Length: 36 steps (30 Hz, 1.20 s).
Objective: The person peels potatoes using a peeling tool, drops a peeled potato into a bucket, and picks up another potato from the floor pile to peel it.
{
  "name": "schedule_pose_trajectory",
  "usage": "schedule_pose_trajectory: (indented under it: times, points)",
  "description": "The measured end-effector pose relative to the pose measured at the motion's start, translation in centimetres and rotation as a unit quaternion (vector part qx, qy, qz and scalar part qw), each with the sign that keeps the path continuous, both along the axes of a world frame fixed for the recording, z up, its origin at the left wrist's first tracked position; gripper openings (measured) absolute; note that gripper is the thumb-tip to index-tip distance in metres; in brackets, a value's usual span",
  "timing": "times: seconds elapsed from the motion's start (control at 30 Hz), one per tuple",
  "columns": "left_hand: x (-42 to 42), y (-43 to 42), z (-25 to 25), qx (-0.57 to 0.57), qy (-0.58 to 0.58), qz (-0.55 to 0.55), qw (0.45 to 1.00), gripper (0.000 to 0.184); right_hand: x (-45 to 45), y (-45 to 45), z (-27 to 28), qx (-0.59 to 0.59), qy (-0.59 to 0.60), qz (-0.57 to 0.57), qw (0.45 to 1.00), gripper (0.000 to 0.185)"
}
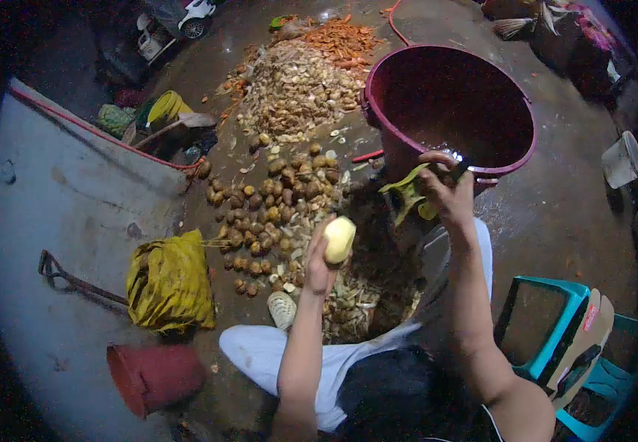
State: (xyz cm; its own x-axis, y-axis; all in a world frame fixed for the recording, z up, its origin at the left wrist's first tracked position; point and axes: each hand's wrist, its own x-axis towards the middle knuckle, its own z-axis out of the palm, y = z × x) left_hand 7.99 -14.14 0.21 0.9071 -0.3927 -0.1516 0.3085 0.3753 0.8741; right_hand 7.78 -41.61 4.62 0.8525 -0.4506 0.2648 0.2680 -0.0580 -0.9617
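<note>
Potato (339, 239): pale yellow, peeled on the side we see, smooth, roundish-oval, slightly shiny. Our left hand (319, 256) is curled round it, palm on its left side, and holds it up over the floor (562, 214), left of the big bucket (448, 55) and just beside the spread of brown potatoes (260, 214). Our right hand (448, 193) is bent at the bucket's near rim, fingers closed on a dark thing (460, 169). A yellow-green strip (407, 190) hangs by it, limp and forked.

Further off, a heap of pale pieces (297, 88), with orange pieces (344, 40) at its far side. Peelings (348, 306) lie between our knees. Yellow sack (171, 283) and small red bucket (160, 376) sit to the left, teal stool (551, 295) to the right.

Hard to make out: the potato's back and underside, partly covered by the left hand; what the dark thing is, too dim and small, with a white glint close by; whether the right hand touches the rim; what the strip is. The bucket's bottom is in shadow, contents unclear. Picture edges go black and cut off the teal stool's surroundings.
</note>
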Motion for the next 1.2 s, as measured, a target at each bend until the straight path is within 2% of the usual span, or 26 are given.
schedule_pose_trajectory:
  times: [0.03, 0.1, 0.17, 0.2, 0.23, 0.3, 0.33, 0.4, 0.43, 0.5, 0.57, 0.63, 0.7, 0.73, 0.8, 0.87, 0.9, 0.93, 0.97, 1.0, 1.03, 1.07, 1.1, 1.13, 1.17, 1.2]
  points:
    - [1.2, -2.2, 0.9, 0.016, -0.011, -0.002, 1.000, 0.050, -0.1, -1.4, -0.2, 0.020, -0.035, -0.012, 0.999, 0.021]
    - [5.9, -6.5, 0.7, 0.076, -0.225, -0.064, 0.969, 0.049, -1.0, -2.7, 0.7, 0.110, -0.039, -0.041, 0.992, 0.023]
    - [9.0, -12.3, 3.1, 0.087, -0.364, -0.036, 0.927, 0.050, -1.4, -3.7, 0.3, 0.177, -0.052, -0.044, 0.982, 0.030]
    - [10.4, -14.6, 4.7, 0.162, -0.416, -0.023, 0.894, 0.047, -1.7, -3.8, 0.4, 0.202, -0.092, 0.001, 0.975, 0.028]
    - [11.7, -16.8, 5.6, 0.200, -0.470, 0.008, 0.860, 0.045, -1.6, -4.0, 0.1, 0.190, -0.073, -0.037, 0.978, 0.035]
    - [15.2, -20.9, 5.0, 0.215, -0.586, 0.023, 0.781, 0.041, -1.9, -4.6, -0.5, 0.185, -0.125, 0.037, 0.974, 0.042]
    - [15.7, -22.0, 5.0, 0.307, -0.567, -0.030, 0.764, 0.038, -1.7, -4.7, -1.0, 0.187, -0.120, 0.051, 0.974, 0.042]
    - [16.4, -23.5, 4.4, 0.466, -0.508, -0.152, 0.708, 0.032, -1.3, -4.9, -1.9, 0.190, -0.122, -0.013, 0.974, 0.045]
    - [16.3, -23.6, 4.7, 0.503, -0.480, -0.226, 0.682, 0.031, -1.2, -5.0, -2.2, 0.192, -0.121, -0.031, 0.973, 0.047]
    - [15.6, -23.6, 4.7, 0.568, -0.501, -0.275, 0.592, 0.030, -1.2, -5.2, -2.4, 0.201, -0.089, -0.001, 0.976, 0.050]
    - [15.2, -23.0, 3.8, 0.549, -0.531, -0.257, 0.593, 0.031, -0.8, -4.9, -2.5, 0.206, -0.062, 0.009, 0.976, 0.054]
    - [15.6, -22.3, 2.4, 0.549, -0.508, -0.277, 0.603, 0.028, -0.5, -4.2, -2.3, 0.189, -0.018, -0.006, 0.982, 0.049]
    - [16.3, -21.1, -0.9, 0.398, -0.623, -0.166, 0.652, 0.029, -0.2, -3.3, -1.6, 0.178, 0.012, -0.002, 0.984, 0.047]
    - [16.2, -19.7, -1.8, 0.400, -0.617, -0.164, 0.657, 0.029, 0.0, -2.6, -1.1, 0.148, 0.072, -0.008, 0.986, 0.045]
    - [15.9, -16.1, -3.7, 0.241, -0.680, 0.105, 0.685, 0.037, 0.6, -1.9, -1.6, 0.049, 0.160, -0.020, 0.986, 0.038]
    - [16.5, -12.4, -8.3, 0.292, -0.600, 0.062, 0.743, 0.043, 1.1, -0.8, -1.7, -0.001, 0.185, 0.018, 0.983, 0.035]
    - [17.0, -11.4, -13.2, 0.213, -0.500, 0.095, 0.834, 0.043, 1.4, -0.1, -1.5, -0.049, 0.205, 0.055, 0.976, 0.032]
    - [17.8, -8.2, -15.3, 0.282, -0.416, 0.066, 0.862, 0.044, 1.8, 0.9, -1.0, -0.022, 0.266, 0.057, 0.962, 0.039]
    - [19.0, -5.4, -18.6, 0.358, -0.375, 0.082, 0.851, 0.042, 2.7, 2.3, -0.3, -0.024, 0.272, 0.060, 0.960, 0.039]
    - [20.6, -2.5, -21.6, 0.352, -0.330, 0.093, 0.871, 0.039, 3.6, 3.9, 0.4, -0.006, 0.303, 0.095, 0.948, 0.041]
    - [21.8, 0.5, -24.2, 0.401, -0.292, 0.125, 0.859, 0.036, 4.5, 4.8, 0.4, 0.013, 0.331, 0.130, 0.935, 0.042]
    - [23.1, 3.5, -27.4, 0.437, -0.199, 0.118, 0.869, 0.036, 4.1, 4.0, -1.5, -0.053, 0.335, 0.113, 0.934, 0.044]
    - [24.3, 6.4, -31.2, 0.467, -0.206, 0.161, 0.845, 0.035, 4.9, 4.9, -1.7, -0.055, 0.340, 0.113, 0.932, 0.044]
    - [25.8, 9.0, -32.7, 0.469, -0.080, 0.155, 0.866, 0.035, 5.8, 6.2, -1.5, -0.057, 0.362, 0.098, 0.925, 0.043]
    - [27.4, 11.2, -33.1, 0.435, -0.049, 0.178, 0.881, 0.035, 6.6, 7.0, -1.6, -0.061, 0.384, 0.081, 0.918, 0.041]
    - [28.9, 13.4, -35.8, 0.443, -0.116, 0.245, 0.855, 0.035, 6.5, 6.6, -2.7, -0.039, 0.377, 0.074, 0.923, 0.038]
